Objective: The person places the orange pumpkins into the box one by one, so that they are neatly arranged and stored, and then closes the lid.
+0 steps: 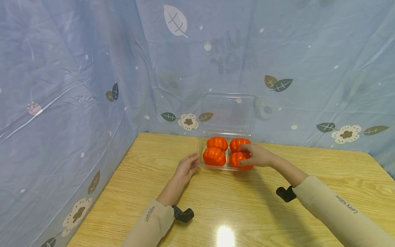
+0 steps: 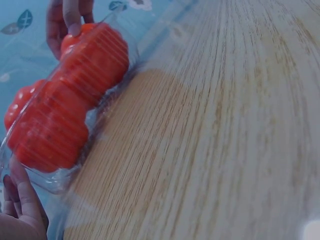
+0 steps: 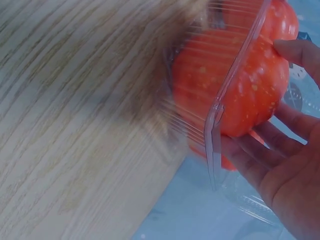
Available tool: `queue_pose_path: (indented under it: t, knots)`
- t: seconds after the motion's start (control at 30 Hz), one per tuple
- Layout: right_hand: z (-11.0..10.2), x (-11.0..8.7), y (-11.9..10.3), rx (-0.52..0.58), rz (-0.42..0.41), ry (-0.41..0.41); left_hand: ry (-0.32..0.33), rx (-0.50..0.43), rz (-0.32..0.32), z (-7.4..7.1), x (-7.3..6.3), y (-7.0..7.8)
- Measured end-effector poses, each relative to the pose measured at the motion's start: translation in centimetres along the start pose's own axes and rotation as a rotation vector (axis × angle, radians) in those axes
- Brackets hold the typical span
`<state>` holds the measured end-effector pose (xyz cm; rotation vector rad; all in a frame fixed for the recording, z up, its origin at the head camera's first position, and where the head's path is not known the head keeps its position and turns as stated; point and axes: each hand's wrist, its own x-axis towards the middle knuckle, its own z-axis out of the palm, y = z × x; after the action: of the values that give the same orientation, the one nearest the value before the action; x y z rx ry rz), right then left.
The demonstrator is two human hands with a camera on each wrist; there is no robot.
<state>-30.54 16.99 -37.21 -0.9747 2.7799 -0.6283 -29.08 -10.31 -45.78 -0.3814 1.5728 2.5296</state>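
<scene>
A clear plastic clamshell box sits near the table's far edge, its lid raised against the curtain. Several orange-red ribbed tomatoes fill it in two columns. My right hand reaches in from the right and grips the front right tomato, thumb on one side and fingers on the other. Behind that one lies the back right tomato, partly covered by the hand. At the box's left wall my left hand rests with fingers loosely extended, fingertips beside the front left tomato. The back left tomato lies behind it.
A pale wooden table lies under the box. Blue curtain with leaf and flower prints hangs close behind the table and along its left. Each wrist carries a black mount.
</scene>
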Motion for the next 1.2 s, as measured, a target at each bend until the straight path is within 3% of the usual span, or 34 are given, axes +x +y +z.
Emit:
queue_pose_path:
  t: [0.2, 0.5, 0.8, 1.0, 1.2]
  knots:
    - [-0.1, -0.1, 0.0, -0.004, 0.021, -0.022, -0.006, -0.002, -0.001, 0.0, -0.1, 0.0]
    - [-0.4, -0.6, 0.0, 0.022, -0.002, 0.019, -0.011, -0.015, -0.016, 0.1, -0.1, 0.1]
    - [-0.5, -1.1, 0.4, 0.069, -0.030, 0.163, -0.007, 0.007, -0.013, -0.1, -0.1, 0.4]
    - [-0.7, -1.3, 0.9, 0.094, 0.019, 0.242, -0.024, 0.029, -0.016, -0.2, 0.0, 0.7]
    - [-1.2, -1.2, 1.3, 0.086, 0.092, 0.335, 0.019, 0.095, 0.001, 0.1, 0.8, 1.7]
